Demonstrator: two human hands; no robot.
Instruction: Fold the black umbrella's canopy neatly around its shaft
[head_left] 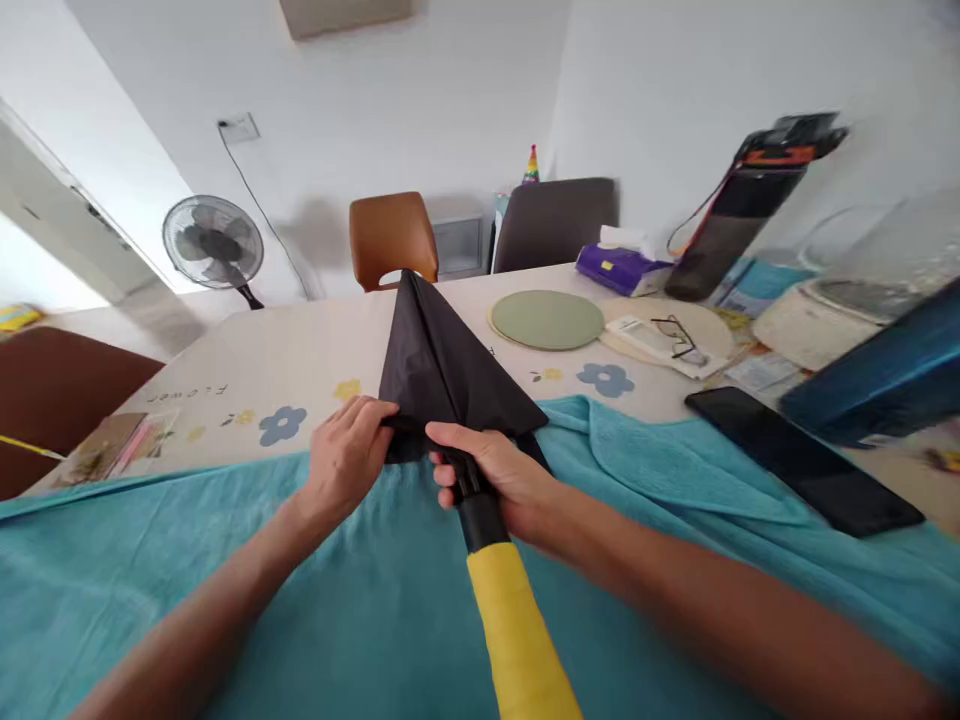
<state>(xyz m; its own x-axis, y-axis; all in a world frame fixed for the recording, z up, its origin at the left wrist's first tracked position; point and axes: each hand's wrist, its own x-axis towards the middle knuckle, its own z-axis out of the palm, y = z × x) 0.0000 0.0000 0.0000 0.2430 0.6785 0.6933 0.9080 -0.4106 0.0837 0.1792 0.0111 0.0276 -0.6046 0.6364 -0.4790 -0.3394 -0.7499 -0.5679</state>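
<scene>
A black umbrella (469,380) with a yellow handle (517,620) lies lengthwise before me, its tip pointing away and its cloth partly folded in a triangle. My left hand (349,445) is closed, pinching the left edge of the black cloth between thumb and fingers. Wrapped round the black part just above the yellow grip is my right hand (487,465), its thumb resting on top by the cloth's lower edge. Beneath the umbrella a teal towel (360,600) is spread over the near side of the table. The handle's end runs out of view at the bottom.
On the right are a black phone (802,455), a dark blue cylinder (877,370), glasses (679,338), a tall dark bottle (731,215) and a purple tissue pack (622,268). A green oval mat (547,318) lies farther back. Chairs (394,235) and a fan (214,242) stand beyond.
</scene>
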